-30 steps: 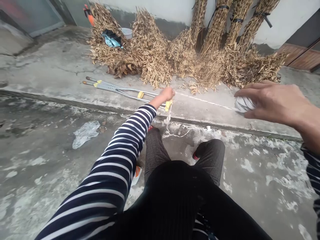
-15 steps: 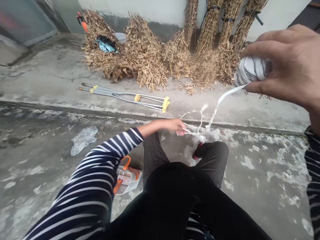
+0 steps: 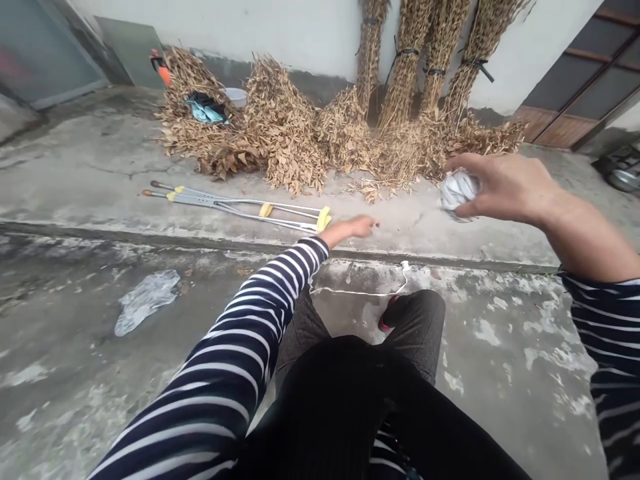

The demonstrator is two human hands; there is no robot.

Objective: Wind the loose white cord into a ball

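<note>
My right hand (image 3: 517,188) grips a ball of white strip (image 3: 459,191), thumb below and fingers over the top. To its left, my left hand (image 3: 361,226) is stretched forward above the concrete ledge, beyond the crutches' padded ends. Its fingers are closed and slightly blurred, and whatever they may hold cannot be made out. A thin white cord (image 3: 357,292) runs along the ground between my legs, with a bunched white end (image 3: 405,265) near the ledge. The cord's left end disappears by my left sleeve. No strand is clearly visible between the ball and the cord.
Metal crutches (image 3: 240,207) with yellow pads lie on the ledge (image 3: 90,207). Behind them are heaps of dried stalks (image 3: 290,127) and tied bundles (image 3: 407,67) leaning on the wall. A crumpled clear plastic sheet (image 3: 147,300) lies on the lower floor at left.
My left hand has left the white cord and moved up and forward. The right hand with the ball has moved left and down in view. The cord now lies lower, stretched across the ground.
</note>
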